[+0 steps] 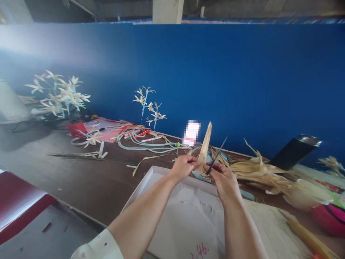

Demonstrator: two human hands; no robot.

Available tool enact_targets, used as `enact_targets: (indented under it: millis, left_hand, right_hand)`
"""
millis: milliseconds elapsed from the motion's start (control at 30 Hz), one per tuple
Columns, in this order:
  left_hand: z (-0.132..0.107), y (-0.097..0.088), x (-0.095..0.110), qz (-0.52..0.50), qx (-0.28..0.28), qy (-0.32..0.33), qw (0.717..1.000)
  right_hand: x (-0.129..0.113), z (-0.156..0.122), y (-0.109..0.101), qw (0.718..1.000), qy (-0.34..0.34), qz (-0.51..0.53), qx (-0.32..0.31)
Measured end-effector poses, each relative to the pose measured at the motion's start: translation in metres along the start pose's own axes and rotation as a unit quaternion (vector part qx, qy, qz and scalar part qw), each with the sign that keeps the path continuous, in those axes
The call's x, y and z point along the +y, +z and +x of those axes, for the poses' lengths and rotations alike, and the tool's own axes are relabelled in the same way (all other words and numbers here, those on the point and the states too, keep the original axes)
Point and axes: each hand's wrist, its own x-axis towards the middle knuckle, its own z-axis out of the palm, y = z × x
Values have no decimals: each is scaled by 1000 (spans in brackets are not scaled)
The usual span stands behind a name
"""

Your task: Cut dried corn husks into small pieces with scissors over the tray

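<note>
My left hand (185, 166) is closed on the lower edge of a pale dried corn husk (205, 142), pinched between thumb and fingers. The husk stands upright, its narrow tip at the top. To its right, my right hand (222, 176) is closed round a thin dark pointed tool (217, 154) that slants up to the right. Whether that tool is scissors or a single blade I cannot tell. The right fingertips are close to the husk's base; contact is unclear. Both hands are over the far edge of a shallow white box (185, 208) with pink handwriting inside.
More dried husks (250, 171) lie right of my hands, near a leaning black flask (292, 151) and a pink item (326, 217). Pale blue tubing (145, 147) curls at the left. Husk flowers (64, 95) stand farther left. A blue partition (215, 79) rises behind the brown table (88, 183).
</note>
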Motion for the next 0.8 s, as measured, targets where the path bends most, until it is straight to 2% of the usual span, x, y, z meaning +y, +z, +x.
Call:
enact_targets:
  millis: [233, 433, 600, 800]
  left_hand:
    - [1, 2, -3, -62, -9, -20, 998]
    - [-1, 3, -1, -95, -50, -25, 994]
    - [-1, 4, 0, -93, -28, -55, 994]
    - [-3, 5, 6, -168, -28, -72, 983]
  right_hand:
    - [2, 3, -1, 1000, 1, 23, 15]
    - [-1, 0, 2, 998, 5, 62, 14]
    - [3, 1, 3, 999, 1, 47, -8]
    - [8, 2, 3, 998, 18, 25, -47]
